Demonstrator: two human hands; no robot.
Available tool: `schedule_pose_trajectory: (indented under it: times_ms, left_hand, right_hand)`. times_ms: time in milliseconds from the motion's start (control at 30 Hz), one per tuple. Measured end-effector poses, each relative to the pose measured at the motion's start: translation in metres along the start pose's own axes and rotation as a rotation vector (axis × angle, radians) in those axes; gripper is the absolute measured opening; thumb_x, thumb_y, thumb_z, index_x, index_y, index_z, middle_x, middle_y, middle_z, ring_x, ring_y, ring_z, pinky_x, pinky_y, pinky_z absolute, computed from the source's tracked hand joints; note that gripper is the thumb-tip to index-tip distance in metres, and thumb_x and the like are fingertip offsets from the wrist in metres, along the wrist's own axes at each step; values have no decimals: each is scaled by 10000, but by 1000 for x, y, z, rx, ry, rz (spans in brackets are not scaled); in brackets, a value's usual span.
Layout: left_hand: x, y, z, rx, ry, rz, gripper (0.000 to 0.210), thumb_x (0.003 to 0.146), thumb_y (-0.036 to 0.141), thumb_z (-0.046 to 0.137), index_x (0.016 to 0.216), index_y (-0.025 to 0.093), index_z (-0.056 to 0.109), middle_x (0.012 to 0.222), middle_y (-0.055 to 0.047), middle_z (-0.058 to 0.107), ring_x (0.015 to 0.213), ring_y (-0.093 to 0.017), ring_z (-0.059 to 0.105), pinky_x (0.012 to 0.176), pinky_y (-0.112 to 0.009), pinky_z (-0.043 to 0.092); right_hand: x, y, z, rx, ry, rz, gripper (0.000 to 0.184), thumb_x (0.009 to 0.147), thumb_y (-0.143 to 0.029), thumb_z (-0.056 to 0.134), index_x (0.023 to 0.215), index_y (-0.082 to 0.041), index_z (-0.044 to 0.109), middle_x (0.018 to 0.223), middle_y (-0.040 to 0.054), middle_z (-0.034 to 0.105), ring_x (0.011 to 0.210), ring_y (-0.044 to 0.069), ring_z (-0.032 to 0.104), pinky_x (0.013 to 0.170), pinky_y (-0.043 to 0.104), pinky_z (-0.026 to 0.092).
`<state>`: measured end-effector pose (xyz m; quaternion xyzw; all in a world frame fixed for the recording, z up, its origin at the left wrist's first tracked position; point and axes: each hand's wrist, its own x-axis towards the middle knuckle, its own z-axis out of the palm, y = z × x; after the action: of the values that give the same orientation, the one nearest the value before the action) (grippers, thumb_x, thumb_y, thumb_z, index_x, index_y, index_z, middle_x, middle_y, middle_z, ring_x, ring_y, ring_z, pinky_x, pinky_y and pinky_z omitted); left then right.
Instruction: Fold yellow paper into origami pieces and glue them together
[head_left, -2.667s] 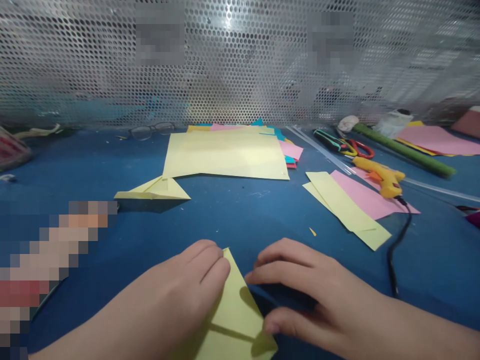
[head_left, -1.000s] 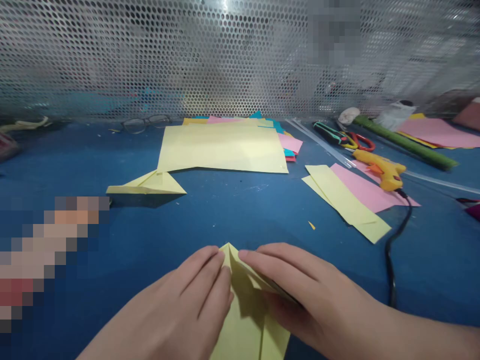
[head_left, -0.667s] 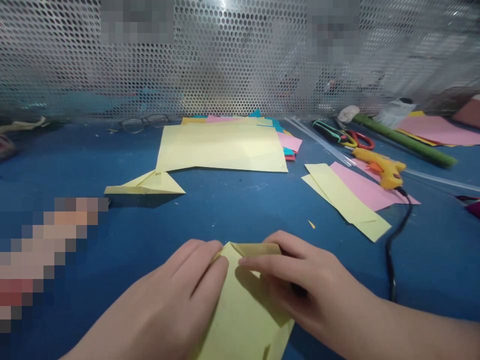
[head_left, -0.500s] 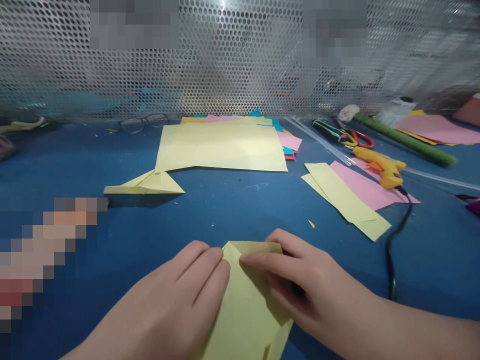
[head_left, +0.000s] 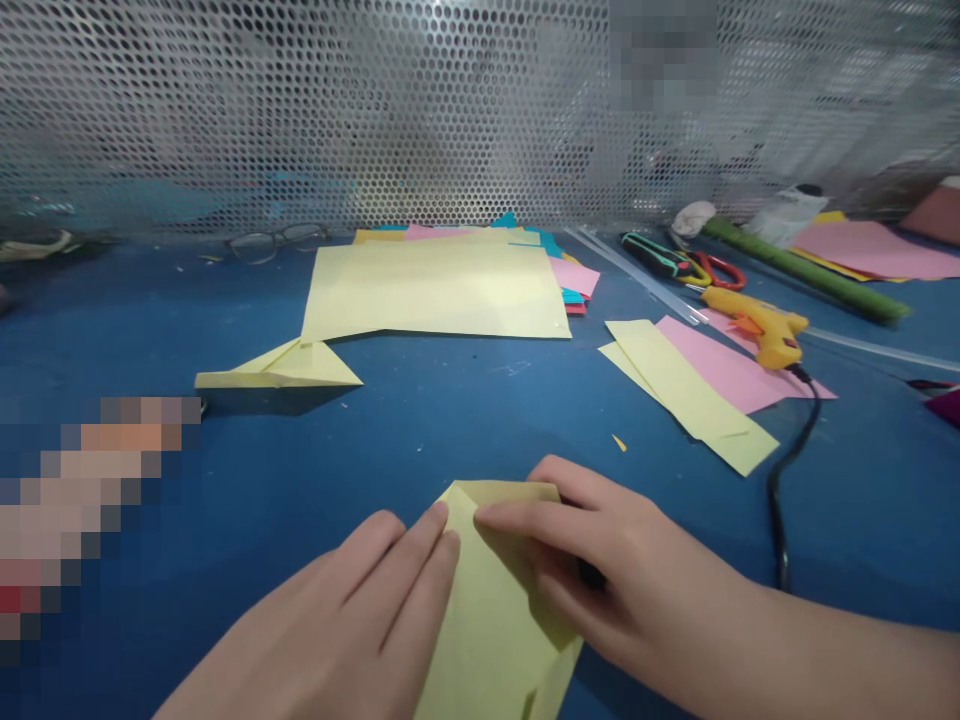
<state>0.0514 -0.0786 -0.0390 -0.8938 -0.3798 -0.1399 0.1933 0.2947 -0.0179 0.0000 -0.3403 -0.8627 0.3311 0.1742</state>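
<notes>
A partly folded sheet of yellow paper (head_left: 484, 620) lies at the bottom middle, its top left corner brought to a point. My left hand (head_left: 360, 610) holds the left edge, fingers together and bent over it; the thumb is hidden. On the other side, my right hand (head_left: 600, 550) grips the raised right flap, index fingertip pressing just inside the fold near the top. That hand's lower fingers are partly hidden behind the flap. Farther off to the left sits a folded yellow paper piece (head_left: 285, 368), its shape low and pointed, with neither hand touching it.
A large yellow sheet (head_left: 435, 290) lies over coloured papers at the back. On the right are yellow strips (head_left: 690, 395), pink paper (head_left: 739, 370), a yellow glue gun (head_left: 757, 325) with a black cord, scissors (head_left: 724, 272) and a green stick (head_left: 810, 270). Glasses (head_left: 255, 247) rest back left.
My left hand's fingers have straightened slightly and slid a little down along the paper's edge. My right hand keeps its grip on the flap. The whole view has shifted slightly.
</notes>
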Motion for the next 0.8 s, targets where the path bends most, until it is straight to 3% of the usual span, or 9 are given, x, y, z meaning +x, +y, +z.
schedule_pose_trajectory:
  times_ms: [300, 500, 667, 800]
  left_hand:
    - [-2, 3, 9, -11, 33, -3, 529, 944, 13, 352, 1462, 78, 433, 1415, -129, 622, 1201, -264, 612, 999, -373, 440]
    - [-5, 7, 5, 25, -75, -5, 553, 960, 52, 393, 1509, 47, 330, 1452, -122, 591, 1200, -277, 627, 942, -378, 473]
    - [-3, 6, 8, 40, -61, 25, 546, 928, -20, 355, 1468, 47, 394, 1445, -121, 594, 1162, -272, 653, 940, -396, 463]
    - [12, -1, 1, 79, -36, 82, 540, 857, -105, 303, 1343, 23, 500, 1324, -131, 678, 1102, -244, 697, 911, -377, 484]
  right_hand:
    - [0, 4, 2, -33, 5, -35, 365, 926, -74, 460, 1192, -181, 686, 930, 71, 590, 818, 190, 593, 717, 306, 537]
    - [-1, 2, 2, -80, 13, -48, 373, 945, -78, 425, 1195, -174, 684, 901, 68, 589, 791, 183, 588, 681, 283, 521]
    - [0, 1, 2, -141, 14, -40, 327, 931, -68, 416, 1051, -159, 706, 793, 44, 565, 698, 169, 561, 603, 255, 473]
    - [1, 1, 2, -141, 0, -59, 326, 916, -48, 416, 1047, -153, 696, 801, 47, 582, 708, 163, 563, 607, 245, 464]
